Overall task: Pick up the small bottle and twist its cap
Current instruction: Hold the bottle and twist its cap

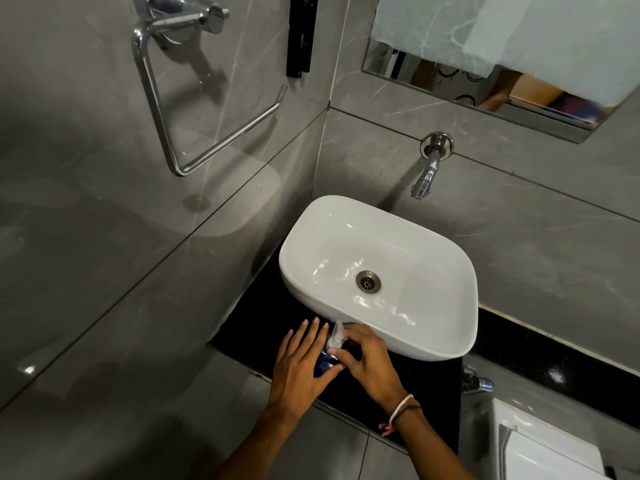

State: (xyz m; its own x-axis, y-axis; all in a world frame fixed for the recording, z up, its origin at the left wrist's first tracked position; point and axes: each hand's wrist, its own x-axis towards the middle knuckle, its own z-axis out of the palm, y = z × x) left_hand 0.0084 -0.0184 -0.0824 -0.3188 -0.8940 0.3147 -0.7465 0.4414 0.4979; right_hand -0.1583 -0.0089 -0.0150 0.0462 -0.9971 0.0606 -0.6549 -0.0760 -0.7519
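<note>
Hands meet over the black counter (pixel 408 403): the left hand (pixel 298 368) cradles the small bottle (pixel 327 358) by its blue body, fingers loosely spread, while the right hand (pixel 367 358) pinches at the clear cap (pixel 336 333). Light, rigid plastic, probably slick; grip the body firmly and the cap's base. The white basin (pixel 429 348) sits just beyond.
</note>
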